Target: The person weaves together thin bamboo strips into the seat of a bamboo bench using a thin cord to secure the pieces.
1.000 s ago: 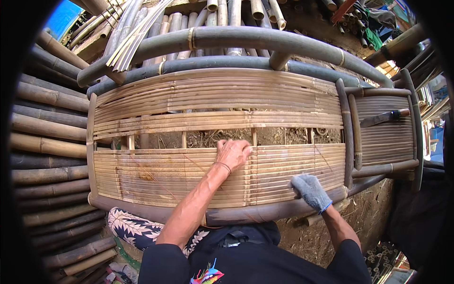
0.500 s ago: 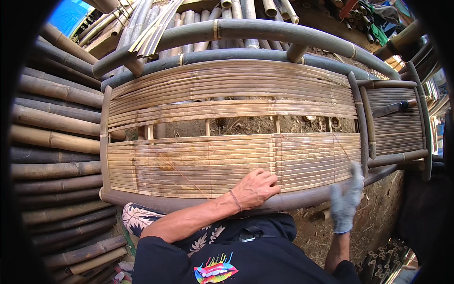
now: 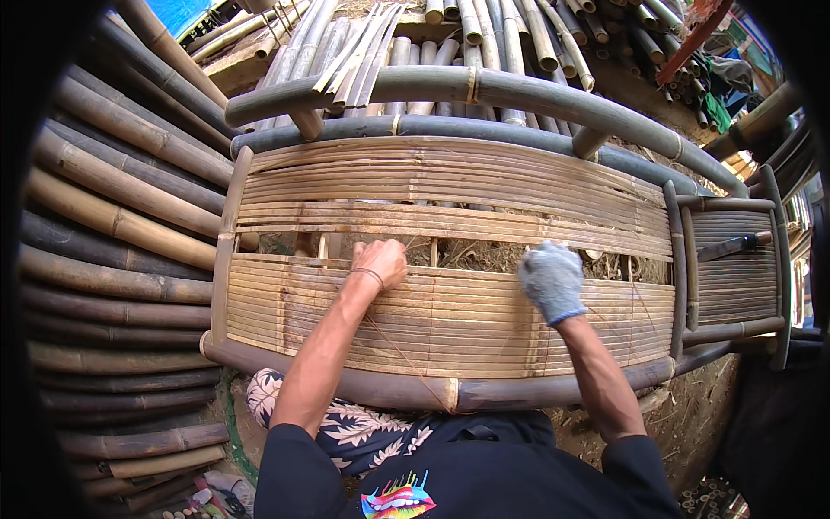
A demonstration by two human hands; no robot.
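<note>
A bamboo bench seat of thin slats lies in front of me, with a gap between its near slat panel [image 3: 484, 333] and its far slat panel [image 3: 450, 177]. My bare left hand [image 3: 380, 264], a thin band on its wrist, is closed at the gap-side edge of the near panel. Farther right along that edge, my right hand [image 3: 553, 278] in a grey glove is curled closed. What either hand holds is hidden under the fingers. Thin brown cord [image 3: 406, 359] trails over the near slats, and another cord [image 3: 644, 307] lies toward the right end.
Stacked bamboo poles [image 3: 121, 259] lie along the left. A thick bamboo rail [image 3: 519, 91] runs behind the seat, with loose split strips [image 3: 363, 52] leaning over it. A knife [image 3: 735, 246] rests on the small slatted side panel [image 3: 735, 285] at the right.
My left hand has moved up and left from the front rail to the gap. My right hand has come from the right front corner onto the slats. The view has shifted slightly.
</note>
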